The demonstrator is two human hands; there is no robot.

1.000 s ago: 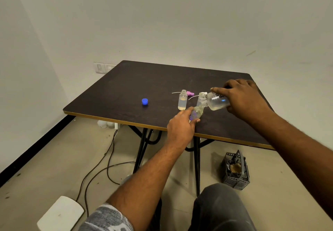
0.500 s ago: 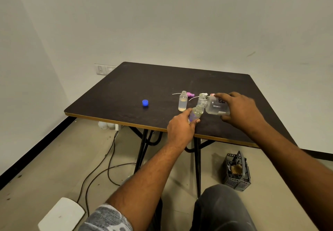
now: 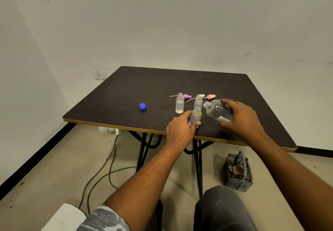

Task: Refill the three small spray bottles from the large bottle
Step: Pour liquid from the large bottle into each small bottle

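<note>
My right hand (image 3: pixel 242 118) grips the large clear bottle (image 3: pixel 217 110), tilted with its open mouth up and to the left, near the table's front. My left hand (image 3: pixel 180 130) holds a small open spray bottle (image 3: pixel 196 116) with a purple label, standing on the dark table (image 3: pixel 126 90). Just behind it stands a second small open bottle (image 3: pixel 198 102). A third small bottle (image 3: pixel 179 103), holding pale liquid, stands to the left. Three spray heads with thin tubes lie behind them: purple (image 3: pixel 187 96), white (image 3: pixel 202 95) and pink (image 3: pixel 211 96).
A blue cap (image 3: pixel 142 106) lies on the table to the left of the bottles. On the floor under the table are black cables (image 3: pixel 108 169) and a grey plastic basket (image 3: pixel 238 172). A white object (image 3: pixel 66 216) sits at the lower left.
The large bottle has tipped back from pouring, its mouth now lifted away from the small bottle in my left hand. My right hand has dropped lower and nearer to me.
</note>
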